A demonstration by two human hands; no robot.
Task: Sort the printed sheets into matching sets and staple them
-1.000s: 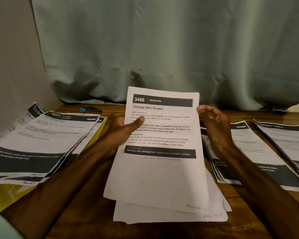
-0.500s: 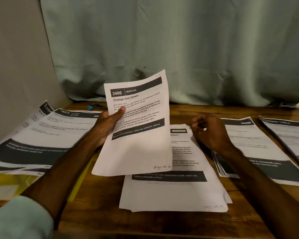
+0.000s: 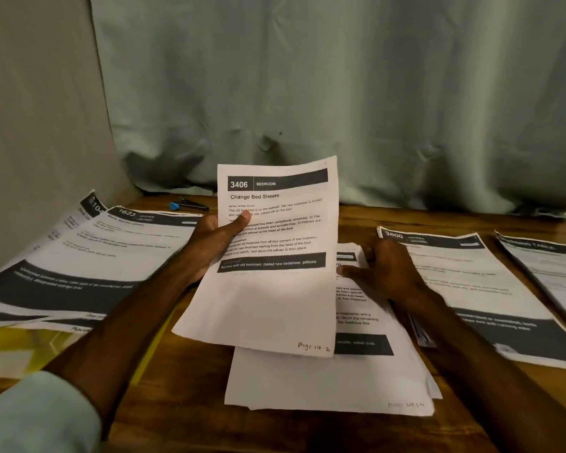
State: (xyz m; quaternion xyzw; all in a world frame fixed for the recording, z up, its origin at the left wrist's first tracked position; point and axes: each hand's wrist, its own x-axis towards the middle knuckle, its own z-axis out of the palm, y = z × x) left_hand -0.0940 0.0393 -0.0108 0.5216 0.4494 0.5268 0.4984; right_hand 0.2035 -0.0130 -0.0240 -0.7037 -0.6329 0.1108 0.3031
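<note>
The scene is taken by one wide-angle camera worn on the head, pointed forward and down over the brown wooden table (image 3: 190,387), close enough for the print on the white printed sheet (image 3: 268,305) at centre to be read. The pale green draped curtain (image 3: 340,93) is faced at twelve o'clock, and the plain grey wall panel (image 3: 30,125) is caught at ten o'clock.

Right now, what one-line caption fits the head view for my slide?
Left hand holds up sheet 3406, "Change Bed Sheets", while the right hand rests on the centre stack.
</note>
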